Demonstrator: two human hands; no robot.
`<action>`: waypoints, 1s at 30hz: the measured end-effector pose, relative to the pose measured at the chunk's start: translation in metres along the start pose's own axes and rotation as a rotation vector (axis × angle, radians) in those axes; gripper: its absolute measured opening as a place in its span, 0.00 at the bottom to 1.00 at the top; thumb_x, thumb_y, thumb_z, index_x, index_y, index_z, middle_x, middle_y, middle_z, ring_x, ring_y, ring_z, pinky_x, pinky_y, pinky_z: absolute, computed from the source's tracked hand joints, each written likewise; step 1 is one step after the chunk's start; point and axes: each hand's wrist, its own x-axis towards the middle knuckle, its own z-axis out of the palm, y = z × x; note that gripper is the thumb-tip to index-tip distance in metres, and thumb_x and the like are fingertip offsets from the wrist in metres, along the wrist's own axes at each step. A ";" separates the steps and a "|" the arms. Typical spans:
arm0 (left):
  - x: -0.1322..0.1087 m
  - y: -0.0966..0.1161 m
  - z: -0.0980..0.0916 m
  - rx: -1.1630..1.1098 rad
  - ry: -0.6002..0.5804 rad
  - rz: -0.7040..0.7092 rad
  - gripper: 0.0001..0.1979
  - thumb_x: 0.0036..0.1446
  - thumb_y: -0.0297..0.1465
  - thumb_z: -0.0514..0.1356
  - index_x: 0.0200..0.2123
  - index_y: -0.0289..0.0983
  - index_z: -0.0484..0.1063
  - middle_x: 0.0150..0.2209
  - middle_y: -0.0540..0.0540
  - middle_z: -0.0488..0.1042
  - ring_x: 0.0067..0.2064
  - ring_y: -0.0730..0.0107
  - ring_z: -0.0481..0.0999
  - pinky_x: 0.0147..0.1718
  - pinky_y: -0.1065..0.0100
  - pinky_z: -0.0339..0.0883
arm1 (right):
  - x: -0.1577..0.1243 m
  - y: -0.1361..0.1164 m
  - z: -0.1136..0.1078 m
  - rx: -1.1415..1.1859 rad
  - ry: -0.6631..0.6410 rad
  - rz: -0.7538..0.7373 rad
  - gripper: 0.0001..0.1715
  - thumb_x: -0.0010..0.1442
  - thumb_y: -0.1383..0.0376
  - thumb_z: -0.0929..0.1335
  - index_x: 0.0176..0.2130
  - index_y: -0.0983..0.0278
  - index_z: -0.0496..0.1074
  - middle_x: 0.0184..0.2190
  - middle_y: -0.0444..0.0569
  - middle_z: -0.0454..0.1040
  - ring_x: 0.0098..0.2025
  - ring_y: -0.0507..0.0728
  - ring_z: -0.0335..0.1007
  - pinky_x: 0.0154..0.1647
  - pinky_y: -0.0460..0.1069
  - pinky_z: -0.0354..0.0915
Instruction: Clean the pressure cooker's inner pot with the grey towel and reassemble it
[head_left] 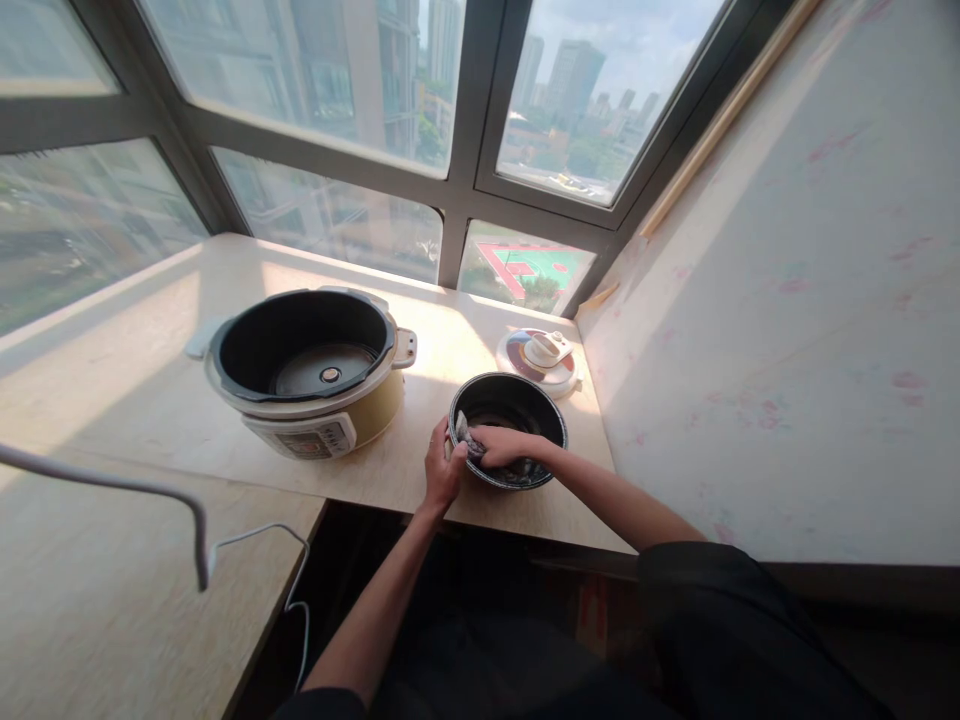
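Observation:
A round black inner pot [541,408] rests on the pale window ledge in front of me. My left hand [442,470] grips its left rim, thumb at the edge and fingers around the outside wall. Inside the pot, my right hand [501,446] presses a crumpled greyish cloth [466,436] against the left inner wall. Part of the cloth is hidden beneath my right fingers. To the left stands the electric pressure cooker body [375,410], its dark cavity uncovered. Behind the pot, the cooker's lid [536,362] lies with its handle knob up.
A grey cable [150,487] crosses the lower left, above a pale tabletop [112,600]. Window frames [465,120] rise behind the ledge. A patterned white wall [787,300] borders the right side. The ledge's front edge runs just below the pot.

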 end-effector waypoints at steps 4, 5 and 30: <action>-0.002 0.001 0.004 0.031 0.064 0.057 0.25 0.61 0.37 0.55 0.61 0.37 0.69 0.57 0.38 0.75 0.55 0.55 0.76 0.56 0.53 0.69 | -0.015 0.004 -0.004 -0.238 -0.222 -0.140 0.19 0.51 0.74 0.67 0.44 0.65 0.75 0.43 0.53 0.78 0.40 0.60 0.74 0.36 0.48 0.63; -0.001 0.001 0.004 0.042 0.088 0.068 0.25 0.60 0.36 0.56 0.59 0.37 0.70 0.56 0.38 0.75 0.55 0.54 0.76 0.56 0.53 0.69 | -0.020 0.007 -0.006 -0.319 -0.273 -0.153 0.20 0.51 0.74 0.67 0.44 0.64 0.76 0.45 0.53 0.78 0.40 0.60 0.74 0.36 0.49 0.62; 0.002 0.015 0.001 0.031 0.091 0.008 0.22 0.54 0.33 0.60 0.53 0.37 0.76 0.54 0.40 0.78 0.57 0.51 0.75 0.60 0.51 0.65 | 0.012 0.014 -0.006 -0.699 0.249 -0.358 0.15 0.67 0.70 0.64 0.48 0.62 0.77 0.50 0.57 0.71 0.47 0.61 0.64 0.45 0.53 0.61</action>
